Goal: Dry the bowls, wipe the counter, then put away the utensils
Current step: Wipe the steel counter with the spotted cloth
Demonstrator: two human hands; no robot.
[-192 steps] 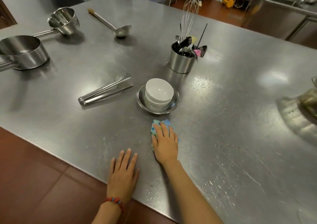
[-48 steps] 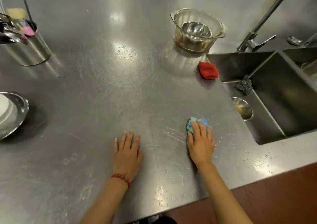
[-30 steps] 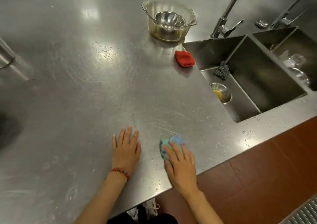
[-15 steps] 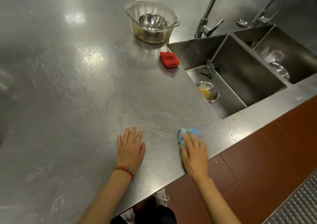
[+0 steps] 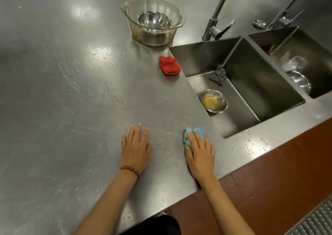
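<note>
My right hand [image 5: 199, 152] presses a blue-green cloth [image 5: 193, 133] flat on the steel counter [image 5: 71, 99], near the sink's front left corner. My left hand [image 5: 135, 147] lies flat and empty on the counter, fingers spread, a beaded bracelet on its wrist. A glass bowl [image 5: 152, 21] with a steel bowl nested inside stands at the back. The utensil holder and the white bowl are out of view.
A red cloth [image 5: 169, 66] lies by the sink's rim. The left sink [image 5: 251, 83] holds a small steel bowl [image 5: 213, 102] and a dark scourer [image 5: 218, 74]. Glassware sits in the right sink [image 5: 296, 72]. Two taps [image 5: 215, 26] rise behind. Water drops dot the front edge.
My right hand has slid the cloth right and away along the counter toward the sink corner. The view has shifted slightly; my left hand stays flat in place.
</note>
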